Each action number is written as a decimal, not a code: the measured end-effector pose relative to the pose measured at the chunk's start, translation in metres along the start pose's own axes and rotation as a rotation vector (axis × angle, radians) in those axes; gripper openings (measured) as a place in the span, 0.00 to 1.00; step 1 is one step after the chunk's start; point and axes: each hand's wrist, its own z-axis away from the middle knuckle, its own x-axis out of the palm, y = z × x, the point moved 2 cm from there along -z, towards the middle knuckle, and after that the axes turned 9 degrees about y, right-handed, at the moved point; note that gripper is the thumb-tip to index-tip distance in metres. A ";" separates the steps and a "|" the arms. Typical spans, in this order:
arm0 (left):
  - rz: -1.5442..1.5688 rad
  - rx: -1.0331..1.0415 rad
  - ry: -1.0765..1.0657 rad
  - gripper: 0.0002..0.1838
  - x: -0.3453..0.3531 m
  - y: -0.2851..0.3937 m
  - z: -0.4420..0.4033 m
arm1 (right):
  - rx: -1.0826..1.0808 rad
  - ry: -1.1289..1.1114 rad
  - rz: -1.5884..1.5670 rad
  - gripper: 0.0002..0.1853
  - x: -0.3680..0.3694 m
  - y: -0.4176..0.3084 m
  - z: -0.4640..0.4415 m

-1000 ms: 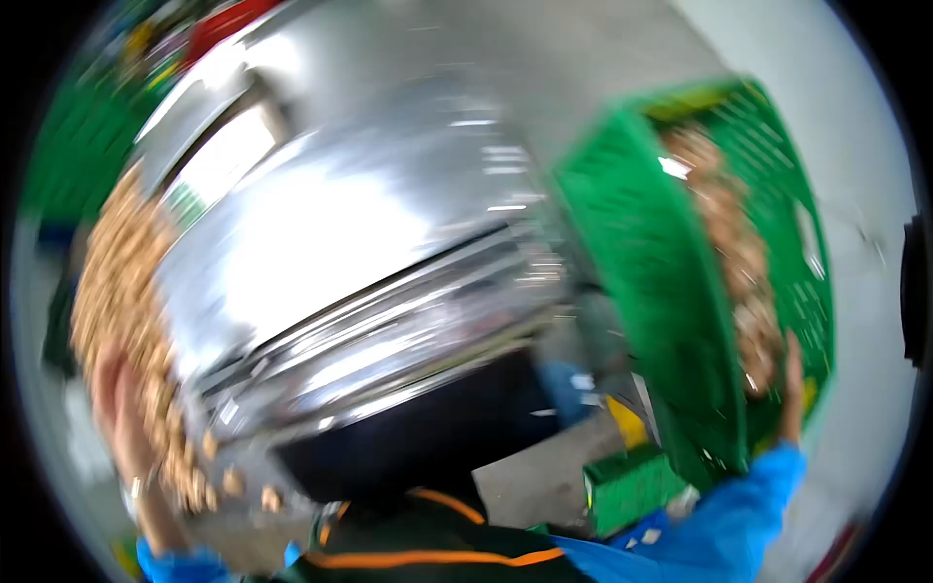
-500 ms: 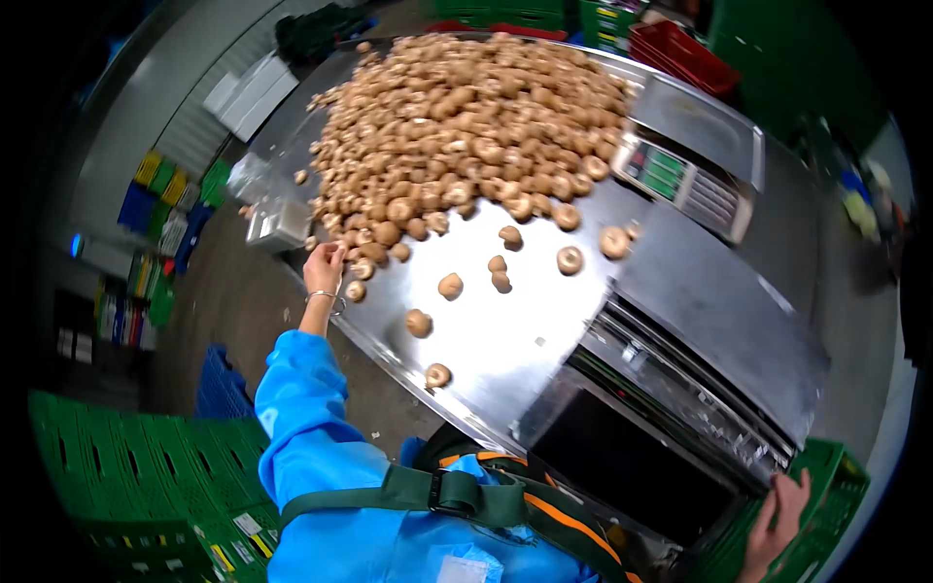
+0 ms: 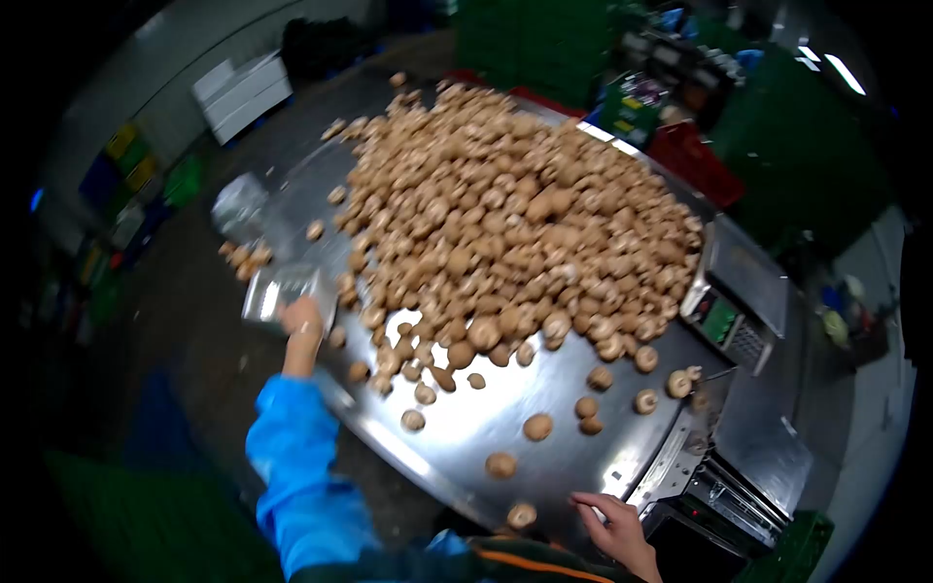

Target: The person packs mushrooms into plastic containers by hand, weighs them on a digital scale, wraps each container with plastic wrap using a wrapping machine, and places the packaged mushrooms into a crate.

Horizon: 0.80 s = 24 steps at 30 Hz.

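My left hand (image 3: 302, 319) reaches to the table's left edge. Its fingers are curled on the near side of a clear plastic punnet (image 3: 267, 291), somewhat blurred. Brown mushrooms (image 3: 525, 204) form a large heap on the metal table (image 3: 428, 462), with loose ones scattered in front. My right hand (image 3: 619, 532) is low over the table's near side, fingers partly extended and holding nothing. Close to it lie a loose mushroom (image 3: 522, 515) and, to its right, a metal machine (image 3: 724, 486) with a flat top.
A scale (image 3: 729, 321) with a keypad stands right of the heap. Left of the table are a clear plastic bag (image 3: 241, 206) and a few mushrooms (image 3: 245, 257). White boxes (image 3: 243, 97), a red crate (image 3: 695, 160) and green crates (image 3: 525, 49) stand beyond.
My left hand has moved from the mushrooms at the heap's edge to the punnet. My right hand has come from beside the machine to the table's near edge. The view has shifted.
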 end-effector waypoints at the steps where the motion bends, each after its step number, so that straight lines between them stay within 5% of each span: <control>1: 0.033 -0.053 0.178 0.07 -0.019 0.004 0.009 | -0.207 0.037 0.029 0.10 0.008 0.001 -0.019; 4: 0.250 -0.123 0.456 0.10 -0.018 -0.007 0.011 | -0.586 -0.049 0.183 0.13 0.028 -0.020 -0.060; 11: 0.704 -0.128 0.451 0.23 -0.036 -0.027 0.016 | -0.730 -0.170 -0.044 0.12 0.085 -0.053 -0.062; 14: 0.788 -0.145 0.487 0.24 -0.015 -0.033 0.005 | -0.608 -0.244 -0.008 0.12 0.081 -0.031 -0.047; 18: 0.735 -0.083 0.485 0.22 -0.004 -0.036 -0.003 | -0.456 -0.072 0.079 0.12 0.061 -0.009 -0.037; 24: 0.975 -0.111 0.170 0.26 0.002 -0.053 -0.020 | -0.445 0.028 0.108 0.12 0.060 -0.012 -0.031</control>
